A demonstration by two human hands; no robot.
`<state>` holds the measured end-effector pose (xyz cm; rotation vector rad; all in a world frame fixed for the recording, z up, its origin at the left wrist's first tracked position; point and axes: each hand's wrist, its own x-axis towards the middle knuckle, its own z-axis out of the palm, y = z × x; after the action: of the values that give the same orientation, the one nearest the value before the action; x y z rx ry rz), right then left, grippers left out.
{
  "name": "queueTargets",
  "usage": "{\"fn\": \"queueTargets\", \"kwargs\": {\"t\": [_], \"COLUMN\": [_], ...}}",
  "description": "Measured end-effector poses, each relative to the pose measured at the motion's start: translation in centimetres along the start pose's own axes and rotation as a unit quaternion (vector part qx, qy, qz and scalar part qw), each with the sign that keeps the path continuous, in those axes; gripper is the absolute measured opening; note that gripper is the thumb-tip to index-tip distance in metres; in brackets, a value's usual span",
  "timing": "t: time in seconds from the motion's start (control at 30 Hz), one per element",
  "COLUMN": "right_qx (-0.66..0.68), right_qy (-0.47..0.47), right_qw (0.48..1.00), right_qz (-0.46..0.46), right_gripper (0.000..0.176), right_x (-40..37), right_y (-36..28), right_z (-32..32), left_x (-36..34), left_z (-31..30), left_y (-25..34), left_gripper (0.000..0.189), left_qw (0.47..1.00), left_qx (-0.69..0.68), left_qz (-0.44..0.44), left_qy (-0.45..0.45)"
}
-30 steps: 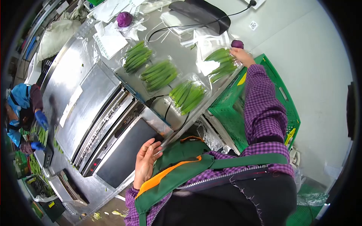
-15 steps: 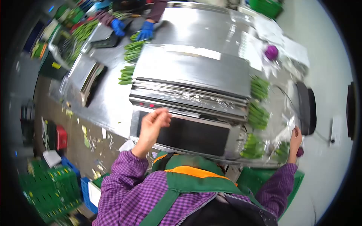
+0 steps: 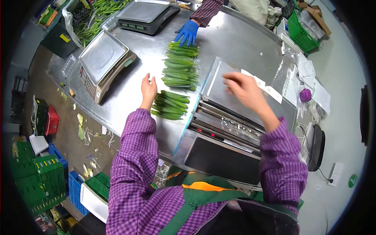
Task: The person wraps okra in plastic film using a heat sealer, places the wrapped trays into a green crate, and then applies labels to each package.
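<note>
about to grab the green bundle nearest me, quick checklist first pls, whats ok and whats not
1. Left hand free: ok, nothing seen in it; it is beside the nearest green bundle.
2. Right hand free: cannot tell, its curled fingers hide the palm; it is over the machine's steel top.
3. Bundle clear of the co-worker: ok, their blue-gloved hand is at the far end of the row.
4. Bundle fully wrapped: cannot tell, any film is hard to make out.
5. Black plate clear: ok, nothing lies on the part in view.
6. Plate cool: cannot tell from the picture.
</note>
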<state>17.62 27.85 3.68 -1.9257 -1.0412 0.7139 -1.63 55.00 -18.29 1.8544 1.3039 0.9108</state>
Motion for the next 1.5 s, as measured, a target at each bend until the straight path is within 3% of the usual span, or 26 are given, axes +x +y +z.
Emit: {"fn": "queueTargets", "kwargs": {"t": [0.07,0.1,0.17,0.2,0.27,0.3,0.37,0.5,0.6,0.67,0.77,0.87,1.03,1.1,1.27,1.33,1.4,1.47,1.5], "right_qx": [-0.157,-0.262,-0.410,-0.413,-0.425,-0.426,-0.433,-0.355,-0.377,-0.303,-0.257,-0.186,-0.158,-0.075,-0.072,-0.266,-0.291,-0.319,-0.315], "right_qy": [0.006,0.027,-0.029,-0.030,-0.088,-0.090,-0.140,-0.135,-0.077,0.002,0.056,0.095,0.189,0.201,0.188,0.193,0.226,0.253,0.238], "right_qw": [0.985,0.957,0.911,0.910,0.893,0.892,0.865,0.881,0.900,0.948,0.964,0.977,0.962,0.958,0.949,0.932,0.916,0.913,0.918], "right_qz": [-0.076,-0.117,0.012,0.013,0.123,0.123,0.210,0.282,0.204,0.100,0.050,0.051,0.115,0.191,0.243,0.150,0.156,-0.026,-0.043], "right_gripper": [0.024,0.025,0.025,0.025,0.024,0.024,0.032,0.045,0.051,0.047,0.050,0.049,0.048,0.049,0.049,0.047,0.043,0.036,0.031], "right_x": [6.0,8.8,13.8,15.6,18.4,19.3,20.6,21.4,19.2,16.7,13.6,6.9,-3.3,-7.0,-13.5,-14.7,-14.9,-13.8,-13.2], "right_y": [0.6,1.4,2.4,3.2,4.6,5.6,7.2,8.1,4.3,2.0,2.2,0.0,5.6,8.5,13.9,14.0,14.3,14.7,14.7], "right_z": [3.8,5.7,8.4,9.1,10.6,11.3,12.5,13.2,11.5,8.9,4.8,-0.8,-8.2,-10.4,-13.3,-13.4,-13.3,-13.6,-13.3], "left_x": [3.1,3.8,4.2,4.4,4.6,4.6,4.5,4.3,4.6,4.3,3.5,1.9,-4.6,-7.9,-13.8,-14.3,-14.6,-14.5,-14.6], "left_z": [1.4,2.0,2.0,2.1,2.6,2.7,1.9,-0.2,-4.3,-7.6,-8.7,-8.7,-0.8,2.5,8.7,8.9,8.9,9.1,9.0], "left_y": [-1.4,-1.4,-0.8,-0.9,-2.1,-2.6,-2.0,-2.0,1.3,5.8,10.9,17.8,23.9,25.2,25.2,26.0,26.0,25.9,26.1], "left_gripper": [0.038,0.036,0.032,0.031,0.031,0.031,0.031,0.035,0.044,0.058,0.077,0.076,0.073,0.072,0.070,0.069,0.068,0.065,0.062], "left_qw": [0.991,0.985,0.984,0.983,0.982,0.981,0.975,0.964,0.945,0.942,0.922,0.892,0.850,0.833,0.811,0.814,0.819,0.835,0.835], "left_qx": [0.075,0.017,0.001,-0.003,-0.014,-0.023,-0.056,-0.119,-0.195,-0.205,-0.250,-0.222,-0.149,-0.132,-0.044,-0.033,-0.020,-0.019,-0.020], "left_qz": [0.011,-0.050,0.008,0.022,0.021,0.022,-0.006,-0.044,-0.087,-0.058,-0.020,0.020,0.064,0.102,0.159,0.158,0.152,0.188,0.189], "left_qy": [-0.110,-0.161,-0.179,-0.182,-0.186,-0.189,-0.213,-0.235,-0.249,-0.260,-0.295,-0.392,-0.501,-0.527,-0.562,-0.558,-0.553,-0.517,-0.516]}}
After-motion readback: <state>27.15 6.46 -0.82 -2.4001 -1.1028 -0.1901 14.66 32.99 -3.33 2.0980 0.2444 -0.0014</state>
